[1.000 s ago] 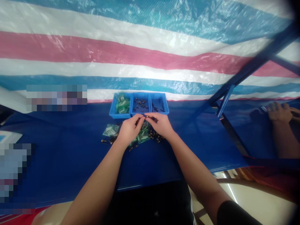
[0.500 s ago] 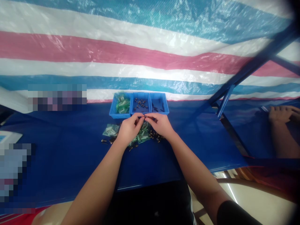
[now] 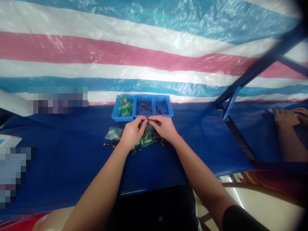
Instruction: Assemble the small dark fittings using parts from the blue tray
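My left hand point(image 3: 132, 133) and my right hand point(image 3: 164, 128) meet fingertip to fingertip over the blue table point(image 3: 72, 160), pinching a small dark part point(image 3: 148, 120) between them. It is too small to name. Under the hands lies a pile of small green plastic bags point(image 3: 146, 138) and loose dark brass-coloured parts point(image 3: 159, 139). Another green bag point(image 3: 112, 133) lies to the left of my left hand. Just beyond the fingers stand three blue bins in a row: the left bin point(image 3: 123, 108) holds green bags, the middle bin point(image 3: 143, 107) and the right bin point(image 3: 163, 107) hold dark small parts.
A striped blue, white and pink tarp point(image 3: 144, 54) hangs behind the table. A blue metal frame point(image 3: 231, 96) slants up at the right. Another person's hand point(image 3: 286, 117) rests on the neighbouring table at far right. A white object point(image 3: 8, 140) sits at the left edge.
My hands stay almost still, fingers working the small part. The other person's hand at far right has slid lower and further right.
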Demonstrator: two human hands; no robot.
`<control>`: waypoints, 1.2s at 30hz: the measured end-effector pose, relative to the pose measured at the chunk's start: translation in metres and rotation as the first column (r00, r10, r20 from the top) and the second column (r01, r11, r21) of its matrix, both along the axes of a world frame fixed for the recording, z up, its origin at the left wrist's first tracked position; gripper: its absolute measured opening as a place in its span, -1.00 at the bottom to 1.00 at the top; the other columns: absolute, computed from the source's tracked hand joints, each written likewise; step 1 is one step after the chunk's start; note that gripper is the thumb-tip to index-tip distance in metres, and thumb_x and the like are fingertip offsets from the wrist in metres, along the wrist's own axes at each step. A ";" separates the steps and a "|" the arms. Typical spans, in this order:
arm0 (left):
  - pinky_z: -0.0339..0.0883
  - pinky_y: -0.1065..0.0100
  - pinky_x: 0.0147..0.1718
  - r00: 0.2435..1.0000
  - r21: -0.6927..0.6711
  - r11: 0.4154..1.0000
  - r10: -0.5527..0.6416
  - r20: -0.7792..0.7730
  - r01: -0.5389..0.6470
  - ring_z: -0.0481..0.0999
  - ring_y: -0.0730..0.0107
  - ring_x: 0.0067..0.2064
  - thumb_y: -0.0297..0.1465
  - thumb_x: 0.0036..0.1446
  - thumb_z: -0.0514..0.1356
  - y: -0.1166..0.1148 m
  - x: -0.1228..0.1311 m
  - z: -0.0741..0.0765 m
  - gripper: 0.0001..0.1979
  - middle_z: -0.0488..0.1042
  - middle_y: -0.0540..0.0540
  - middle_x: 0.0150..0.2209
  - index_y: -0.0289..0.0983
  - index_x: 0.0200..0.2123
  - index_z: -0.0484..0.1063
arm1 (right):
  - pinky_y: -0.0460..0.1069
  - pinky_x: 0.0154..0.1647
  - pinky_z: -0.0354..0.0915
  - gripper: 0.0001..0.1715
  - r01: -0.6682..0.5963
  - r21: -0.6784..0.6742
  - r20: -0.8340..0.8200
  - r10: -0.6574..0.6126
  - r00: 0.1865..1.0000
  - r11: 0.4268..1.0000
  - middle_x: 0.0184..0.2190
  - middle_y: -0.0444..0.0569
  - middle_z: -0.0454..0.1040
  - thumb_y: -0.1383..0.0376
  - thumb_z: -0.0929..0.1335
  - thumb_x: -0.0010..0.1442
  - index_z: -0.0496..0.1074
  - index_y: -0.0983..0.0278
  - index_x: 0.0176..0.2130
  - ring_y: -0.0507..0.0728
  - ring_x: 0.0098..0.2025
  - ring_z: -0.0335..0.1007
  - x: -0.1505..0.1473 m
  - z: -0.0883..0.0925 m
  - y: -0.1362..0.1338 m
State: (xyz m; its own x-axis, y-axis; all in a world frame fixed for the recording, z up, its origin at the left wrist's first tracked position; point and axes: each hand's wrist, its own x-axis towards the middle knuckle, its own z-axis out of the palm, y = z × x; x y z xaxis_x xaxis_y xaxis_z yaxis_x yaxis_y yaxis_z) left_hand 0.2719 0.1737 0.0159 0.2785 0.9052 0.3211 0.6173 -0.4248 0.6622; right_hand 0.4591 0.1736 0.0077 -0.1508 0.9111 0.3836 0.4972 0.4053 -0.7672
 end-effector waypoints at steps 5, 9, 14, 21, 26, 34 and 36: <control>0.20 0.43 -0.42 1.000 0.020 1.000 -0.011 -0.003 0.011 0.41 0.45 -0.48 -0.14 0.37 0.04 0.001 -0.001 0.000 -0.69 0.45 0.04 -0.47 -0.20 -0.10 0.47 | 0.07 0.03 0.47 -0.76 -0.002 -0.015 0.025 0.002 1.000 1.000 -0.09 -0.07 0.65 0.23 0.38 0.30 0.61 0.14 -0.06 0.16 -0.06 0.59 -0.001 0.003 -0.001; 0.22 0.43 -0.39 1.000 0.008 1.000 -0.014 -0.005 0.014 0.42 0.44 -0.46 -0.14 0.38 0.03 0.001 -0.001 0.000 -0.68 0.50 0.01 -0.42 -0.20 -0.12 0.47 | 0.02 -0.07 0.49 -0.75 0.004 -0.043 -0.049 -0.006 0.999 0.999 -0.11 -0.05 0.65 0.21 0.38 0.29 0.60 0.17 -0.07 0.14 -0.09 0.60 -0.003 0.004 -0.002; 0.22 0.43 -0.41 1.000 0.013 1.000 0.002 0.004 -0.002 0.44 0.43 -0.45 -0.13 0.37 0.03 0.000 0.000 0.000 -0.67 0.51 0.00 -0.42 -0.21 -0.14 0.47 | -0.01 -0.17 0.50 -0.75 -0.008 -0.060 -0.105 0.002 0.994 0.998 -0.18 -0.06 0.66 0.23 0.42 0.23 0.60 0.20 -0.09 0.12 -0.17 0.60 -0.004 0.000 -0.001; 0.20 0.45 -0.45 1.000 0.018 1.000 0.007 0.011 -0.008 0.38 0.48 -0.51 -0.16 0.34 0.09 0.000 0.000 -0.001 -0.69 0.41 0.07 -0.50 -0.20 -0.02 0.44 | 0.01 -0.10 0.48 -0.76 -0.010 -0.002 -0.046 0.010 0.999 1.000 -0.11 -0.05 0.65 0.26 0.38 0.28 0.60 0.19 -0.08 0.13 -0.10 0.58 -0.002 0.003 -0.001; 0.20 0.44 -0.45 1.000 0.044 0.999 0.000 0.004 0.000 0.38 0.47 -0.51 -0.16 0.35 0.08 0.001 0.000 -0.003 -0.70 0.39 0.07 -0.51 -0.21 -0.04 0.45 | 0.02 -0.10 0.48 -0.74 -0.003 0.004 -0.017 0.003 1.000 1.000 -0.10 -0.04 0.64 0.24 0.37 0.31 0.59 0.16 -0.04 0.13 -0.12 0.58 -0.002 0.003 -0.001; 0.22 0.42 -0.44 1.000 0.013 1.000 -0.001 0.005 0.001 0.45 0.41 -0.47 -0.15 0.37 0.04 0.002 0.000 -0.002 -0.68 0.50 0.00 -0.44 -0.21 -0.07 0.45 | 0.00 -0.16 0.48 -0.72 -0.006 0.002 -0.035 0.006 0.999 1.000 -0.14 -0.04 0.64 0.21 0.39 0.28 0.59 0.16 -0.03 0.12 -0.16 0.57 -0.002 -0.001 -0.001; 0.22 0.42 -0.44 1.000 0.005 1.000 -0.004 0.003 0.004 0.44 0.41 -0.48 -0.15 0.37 0.05 0.002 0.000 -0.002 -0.69 0.49 0.00 -0.45 -0.21 -0.08 0.45 | 0.00 -0.18 0.48 -0.72 -0.009 0.006 -0.018 0.009 1.000 1.000 -0.12 -0.04 0.64 0.21 0.38 0.29 0.59 0.16 -0.03 0.12 -0.15 0.57 -0.002 0.000 -0.001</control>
State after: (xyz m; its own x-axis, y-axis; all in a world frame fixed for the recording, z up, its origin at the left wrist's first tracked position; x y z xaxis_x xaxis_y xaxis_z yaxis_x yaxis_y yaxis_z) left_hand 0.2717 0.1752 0.0135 0.2812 0.9024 0.3266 0.6136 -0.4308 0.6618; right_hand 0.4572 0.1727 0.0075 -0.1517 0.9074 0.3919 0.4795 0.4142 -0.7736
